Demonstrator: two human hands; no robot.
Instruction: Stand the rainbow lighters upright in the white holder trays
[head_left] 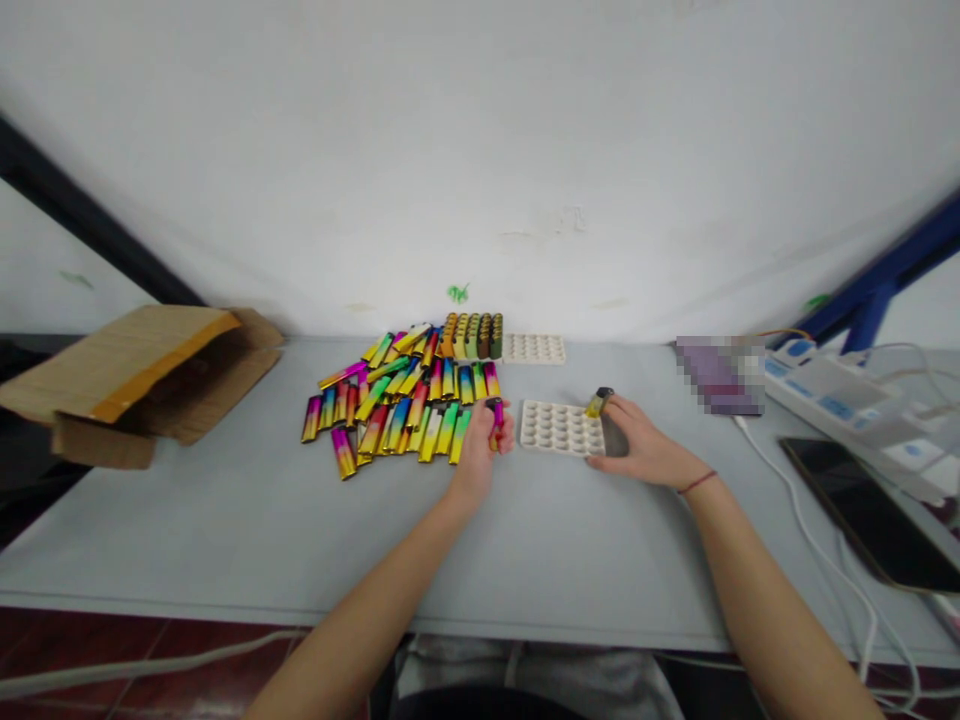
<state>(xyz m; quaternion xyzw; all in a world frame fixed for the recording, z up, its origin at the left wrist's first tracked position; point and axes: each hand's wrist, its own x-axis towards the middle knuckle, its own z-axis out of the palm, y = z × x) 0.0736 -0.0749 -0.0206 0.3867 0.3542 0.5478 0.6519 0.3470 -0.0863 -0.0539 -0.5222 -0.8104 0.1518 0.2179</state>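
Observation:
My left hand is closed around a shiny purple-and-gold tube-like case, its dark end pointing up. A white tray with rows of round hollows lies just to the right of it. My right hand spans the tray's right edge, thumb at the near corner and fingers at the far one. At that far corner a gold case stands slightly tilted, against the fingertips. Left of my left hand lies a pile of metallic rainbow cases.
Behind the pile stands a block of upright cases, beside a second white tray. An open cardboard box sits at the left. On the right are a pixelated item, a power strip, a black phone and white cables.

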